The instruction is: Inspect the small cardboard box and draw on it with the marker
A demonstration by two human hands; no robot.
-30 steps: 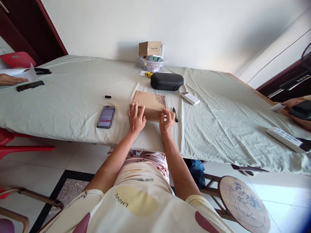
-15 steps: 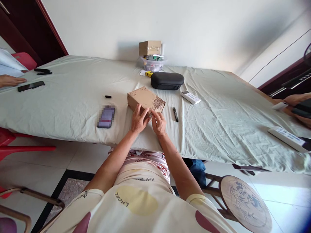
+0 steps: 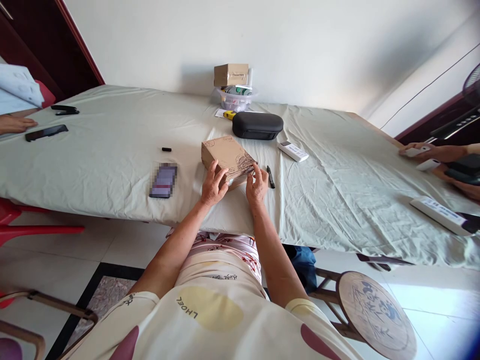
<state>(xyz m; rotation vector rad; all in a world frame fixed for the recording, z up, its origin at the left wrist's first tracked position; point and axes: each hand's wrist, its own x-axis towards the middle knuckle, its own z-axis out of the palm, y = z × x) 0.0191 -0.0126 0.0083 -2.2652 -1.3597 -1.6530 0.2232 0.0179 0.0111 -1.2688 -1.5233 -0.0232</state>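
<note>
A small brown cardboard box [image 3: 226, 151] with dark line drawings rests closed on the cloth-covered table, close to my body. My left hand [image 3: 214, 186] has its fingers over the front left edge, with the thumb against the front side. At the right front corner, my right hand [image 3: 257, 184] pinches the box between thumb and fingers. A black marker [image 3: 270, 176] lies just right of that hand. To the left are a phone [image 3: 164, 180] with a blurred screen and a small black cap [image 3: 167, 149].
Behind the box sit a black hard case [image 3: 257, 125], a white device [image 3: 293, 151], a yellow tool [image 3: 229, 115] and a plastic basket [image 3: 236, 102] under another carton [image 3: 231, 74]. Other people's hands appear at the left [image 3: 17, 123] and right [image 3: 431, 150] edges, near phones and devices.
My right hand has moved right, from the middle of the box's front edge to its right corner. The box has shifted slightly right and turned a little.
</note>
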